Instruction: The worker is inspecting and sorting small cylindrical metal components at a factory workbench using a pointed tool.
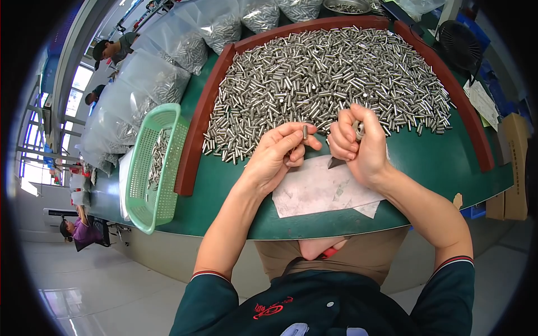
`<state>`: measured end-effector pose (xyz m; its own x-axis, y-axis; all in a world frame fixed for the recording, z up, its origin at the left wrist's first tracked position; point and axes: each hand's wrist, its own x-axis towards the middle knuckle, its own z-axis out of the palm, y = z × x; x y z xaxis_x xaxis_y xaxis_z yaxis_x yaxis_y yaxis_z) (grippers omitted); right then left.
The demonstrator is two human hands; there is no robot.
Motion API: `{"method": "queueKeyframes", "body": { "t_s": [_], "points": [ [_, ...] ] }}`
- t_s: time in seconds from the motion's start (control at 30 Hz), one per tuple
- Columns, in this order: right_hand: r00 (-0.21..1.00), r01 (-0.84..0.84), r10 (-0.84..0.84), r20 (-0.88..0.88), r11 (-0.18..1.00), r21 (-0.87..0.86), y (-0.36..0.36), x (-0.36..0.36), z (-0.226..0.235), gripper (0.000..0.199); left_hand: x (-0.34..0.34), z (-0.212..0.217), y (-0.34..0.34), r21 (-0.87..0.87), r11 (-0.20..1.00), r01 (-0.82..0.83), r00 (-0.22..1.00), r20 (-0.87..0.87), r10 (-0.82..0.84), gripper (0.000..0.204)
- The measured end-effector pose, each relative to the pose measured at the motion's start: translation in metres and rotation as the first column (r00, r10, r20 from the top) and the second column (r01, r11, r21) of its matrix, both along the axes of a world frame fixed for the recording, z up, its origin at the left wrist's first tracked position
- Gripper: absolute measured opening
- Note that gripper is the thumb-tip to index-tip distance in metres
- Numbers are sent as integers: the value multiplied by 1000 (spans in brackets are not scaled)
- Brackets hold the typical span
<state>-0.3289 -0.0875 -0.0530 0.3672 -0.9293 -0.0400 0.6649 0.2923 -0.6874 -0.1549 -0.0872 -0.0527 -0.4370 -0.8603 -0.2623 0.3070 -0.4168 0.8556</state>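
Between the thumb and fingers of my left hand [278, 151] is a small, shiny metal pin [305, 132], held upright. My right hand [361, 143] is closed around a tool with a pale, wrapped-looking handle [357, 130]. A dark pointed blade tip [335, 162] sticks out below that fist, so it looks like a knife; most of it is hidden by the fingers. Both hands are over a stained white paper sheet [328, 190], just in front of a wide heap of metal pins [330, 78].
A dark red wooden frame [204, 117] borders the heap on the green table [414, 185]. Left stands a green plastic basket [182, 134] with some pins inside. Clear bags of pins [179, 42] line the far left. A black fan [458, 45] sits back right. People are farther left.
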Motion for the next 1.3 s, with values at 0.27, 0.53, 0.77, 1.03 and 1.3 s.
{"method": "queueKeyframes", "body": {
  "t_s": [0.27,0.53,0.77,1.03,1.3],
  "points": [
    [1000,0,0,-9,1000,-1,0,1,-1,40,-2,9,3,157,980,-125,984,-104,142,31],
    [1000,3,-3,-15,1000,-13,0,1,0,40,-3,-4,2,-701,707,90,596,607,525,18],
    [1000,6,-6,-12,1000,-14,0,1,-1,40,-27,-10,-1,-734,488,472,219,634,742,12],
    [1000,8,-8,-2,1000,-23,2,2,1,39,-23,-7,7,-758,531,380,378,651,659,14],
    [1000,9,-9,4,1000,-18,0,0,-2,40,-6,-3,3,-645,763,29,715,547,435,10]
  ]
}}
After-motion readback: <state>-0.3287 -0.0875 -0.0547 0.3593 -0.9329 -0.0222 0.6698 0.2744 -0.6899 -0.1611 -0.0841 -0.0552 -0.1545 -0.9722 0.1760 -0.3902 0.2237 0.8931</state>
